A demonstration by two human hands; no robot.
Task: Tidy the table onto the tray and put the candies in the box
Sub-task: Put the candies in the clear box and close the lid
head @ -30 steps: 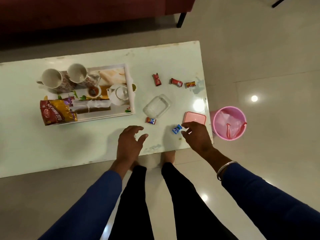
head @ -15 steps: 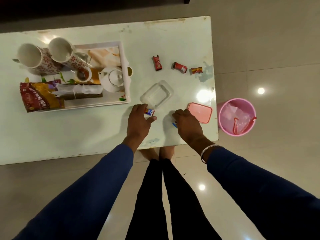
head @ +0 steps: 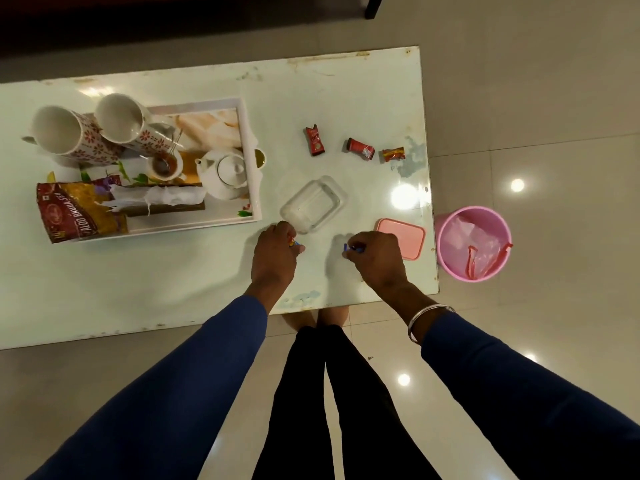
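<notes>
A clear plastic box [head: 313,203] lies open on the white table [head: 173,271], with its pink lid [head: 403,237] to the right. Just below the box's near left corner, my left hand [head: 275,258] pinches a red-and-blue candy [head: 295,243]. Beside the pink lid, my right hand [head: 375,259] pinches a blue candy [head: 350,248]. Three red candies [head: 314,141] [head: 361,148] [head: 393,154] lie in a row behind the box. The white tray [head: 252,188] at the left holds two mugs [head: 117,121], a teapot [head: 225,173], a strainer cup, tissues and a snack packet [head: 78,213].
A pink bin [head: 472,244] with a plastic liner stands on the floor off the table's right end. A small gold-rimmed thing [head: 260,158] peeks out behind the tray's right edge. My legs and feet are at the table's near edge.
Both hands reached forward to the two near candies and closed their fingers on them. My view also shifted over the table.
</notes>
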